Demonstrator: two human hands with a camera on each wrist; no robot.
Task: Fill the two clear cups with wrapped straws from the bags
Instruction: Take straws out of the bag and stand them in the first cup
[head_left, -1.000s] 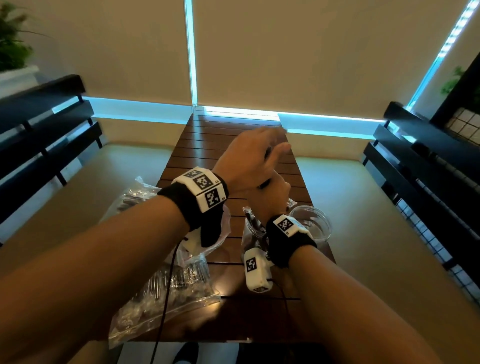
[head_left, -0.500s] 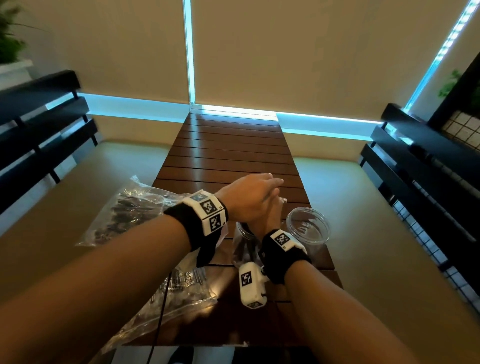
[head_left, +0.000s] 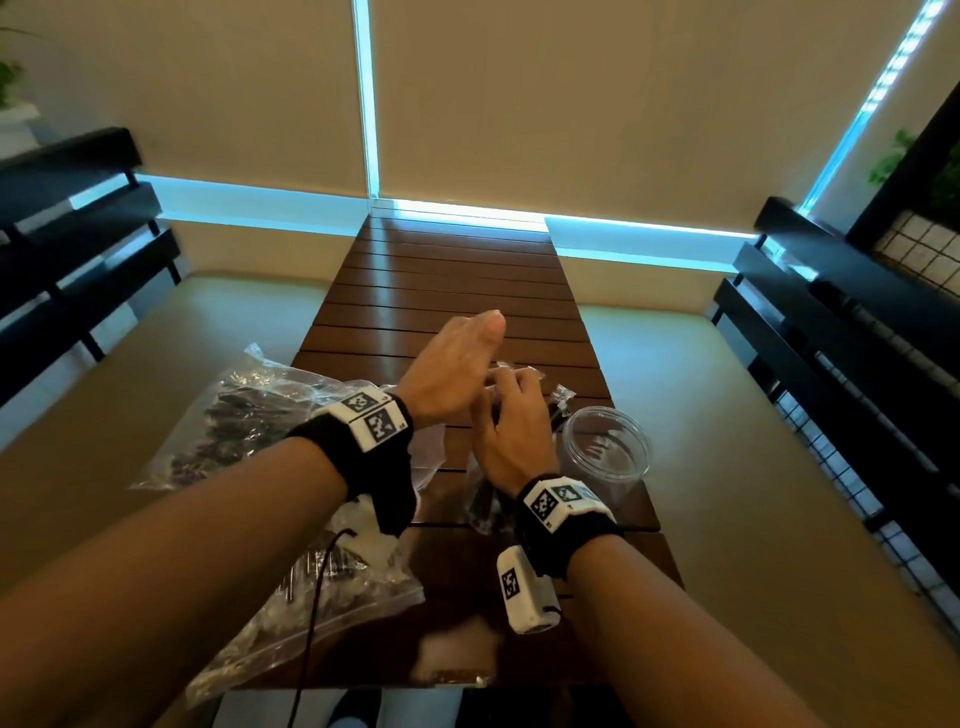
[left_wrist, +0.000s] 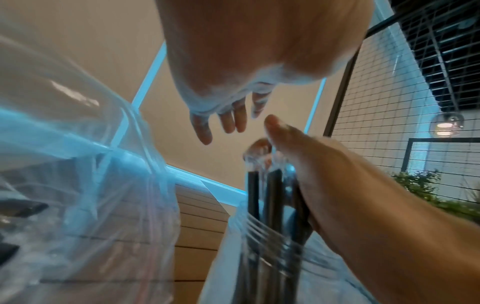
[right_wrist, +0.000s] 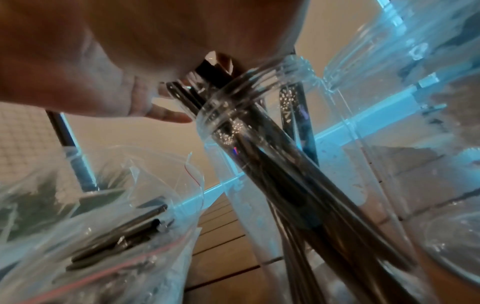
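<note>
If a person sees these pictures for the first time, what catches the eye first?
First, the two hands over the middle of the slatted wooden table: the right hand grips a bundle of dark wrapped straws standing in a clear cup, and the left hand hovers open above. An empty clear cup stands right of them, with bags of straws left.

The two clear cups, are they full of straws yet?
Not yet. One clear plastic cup already holds a bunch of dark wrapped straws, and the right hand grips their tops. The left hand hovers open above. The other clear cup, on the right of the brown slatted table, looks empty, and the clear plastic bags still hold straws.
</note>
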